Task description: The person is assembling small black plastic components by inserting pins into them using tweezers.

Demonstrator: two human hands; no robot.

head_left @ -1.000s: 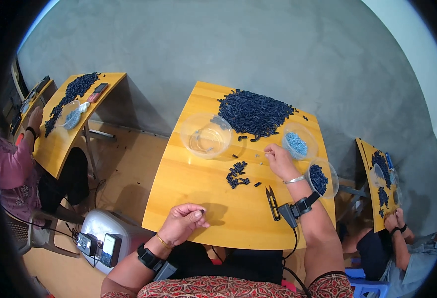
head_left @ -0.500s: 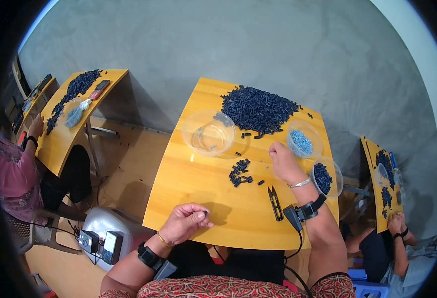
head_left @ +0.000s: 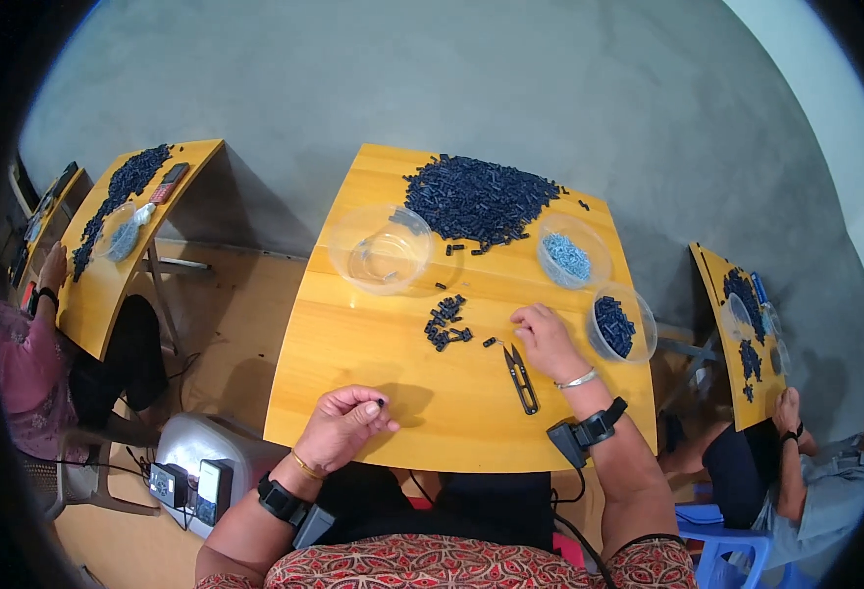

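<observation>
Above the near left of the yellow table (head_left: 353,339), my left hand (head_left: 343,427) pinches a small dark plastic piece (head_left: 383,402) between thumb and fingers. My right hand (head_left: 547,341) is low over the table's right half, its fingers curled together; whatever they hold, if anything, is too small to make out. A lone dark piece (head_left: 490,343) lies just left of those fingers. Black thread snips (head_left: 521,381) rest on the table below them, blades pointing away from me. A loose cluster of similar dark pieces (head_left: 444,322) lies left of my right hand.
At the far side is a large heap of dark pieces (head_left: 481,199). A clear bowl (head_left: 341,263) stands at left, holding little. At right are a bowl of light-blue bits (head_left: 564,255) and a bowl of dark pieces (head_left: 613,327). Other people work at tables on both sides.
My right hand has drawn back toward me, from beside the blue-bits bowl to near the snips and the lone piece. My left hand keeps its pinch. The whole view has shifted slightly.
</observation>
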